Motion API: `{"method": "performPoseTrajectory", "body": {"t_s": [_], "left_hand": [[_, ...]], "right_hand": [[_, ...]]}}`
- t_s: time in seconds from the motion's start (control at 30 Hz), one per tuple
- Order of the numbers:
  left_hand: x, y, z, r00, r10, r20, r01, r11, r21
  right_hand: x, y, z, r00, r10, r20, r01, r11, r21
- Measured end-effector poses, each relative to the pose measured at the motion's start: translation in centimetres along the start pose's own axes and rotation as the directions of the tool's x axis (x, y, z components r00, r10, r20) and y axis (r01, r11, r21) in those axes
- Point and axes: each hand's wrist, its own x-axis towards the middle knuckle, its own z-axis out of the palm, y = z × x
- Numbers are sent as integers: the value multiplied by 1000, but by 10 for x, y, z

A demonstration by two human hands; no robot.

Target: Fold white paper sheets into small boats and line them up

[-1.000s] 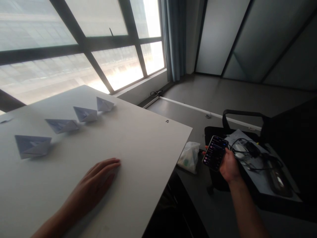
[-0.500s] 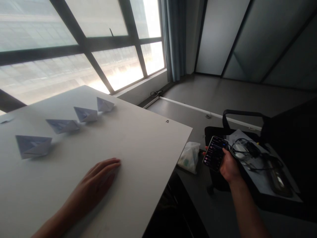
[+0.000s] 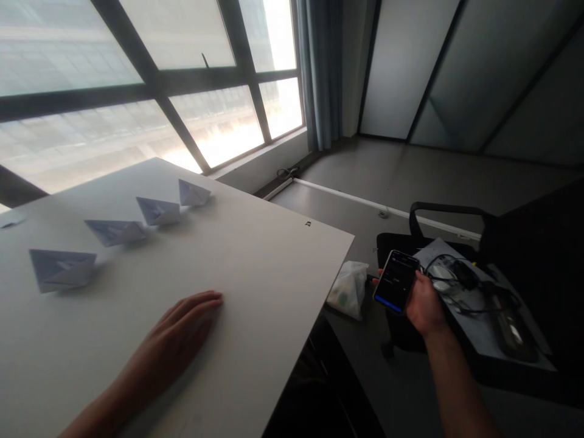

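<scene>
My right hand [image 3: 425,304] is wrapped round a smartphone [image 3: 396,283], held beyond the table's right edge, over the chair. Its dark screen faces up, with a blue bar along the bottom; the text is too small to read. The thumb lies at the phone's right edge. On the white table [image 3: 260,261] rests my left hand [image 3: 182,328], fingers stretched out and holding nothing. Several folded white paper boats stand in a slanting row past it: the nearest boat [image 3: 62,271], a second boat [image 3: 116,232], another boat [image 3: 159,211] and the farthest boat [image 3: 194,193].
A black office chair [image 3: 444,210] stands at the right, with paper sheets, tangled cables [image 3: 456,277] and a dark glossy object [image 3: 513,328] on its seat. Below the table's corner sits a white plastic bag [image 3: 349,289]. Windows and a curtain [image 3: 319,73] line the far side.
The phone's screen has gone from a list to a darker page with a blue bar at the bottom. My right thumb has moved off the screen to its edge. The left hand stays put.
</scene>
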Motion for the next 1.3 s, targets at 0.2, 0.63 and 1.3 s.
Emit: {"method": "performPoseTrajectory", "body": {"t_s": [0.2,0.63,1.3], "left_hand": [[0,-1,0,1000,0,-2,0,1000,-4],[0,-1,1,1000,0,3,0,1000,-5],[-1,0,0,1000,-6,15,6,1000,3]], "right_hand": [[-11,-5,5,991,24,128,-31,998,49],[-37,-1,19,961,-163,222,172,985,-23],[-30,-6,16,991,-94,96,93,996,7]]}}
